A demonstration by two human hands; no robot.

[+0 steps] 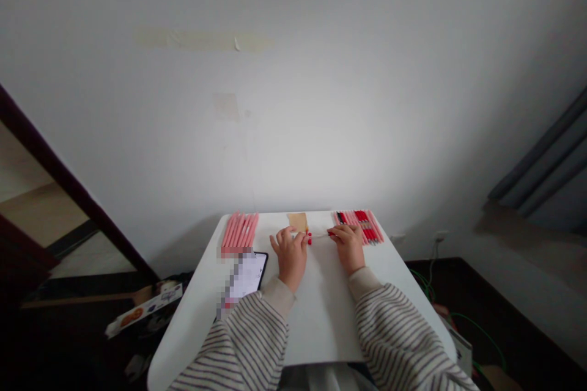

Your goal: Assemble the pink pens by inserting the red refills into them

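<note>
My left hand [291,255] is at the middle of the white table, its fingers curled in a pinch beside small red pieces [309,238]. Something whitish shows at its fingertips, too small to name. To its right, my right hand [349,248] pinches the dark red end of a thin pale rod [320,236], which looks like a pen refill. The rod points left toward the red pieces; whether it touches them I cannot tell. Just beyond the left fingers lies a tan piece of paper [298,221].
Pink pens [240,230] lie in a row at the table's [321,317] back left. Red and pink pens [367,226] lie at the back right, close to my right hand. A phone [247,275] rests by my left forearm. The wall [293,153] stands behind the table.
</note>
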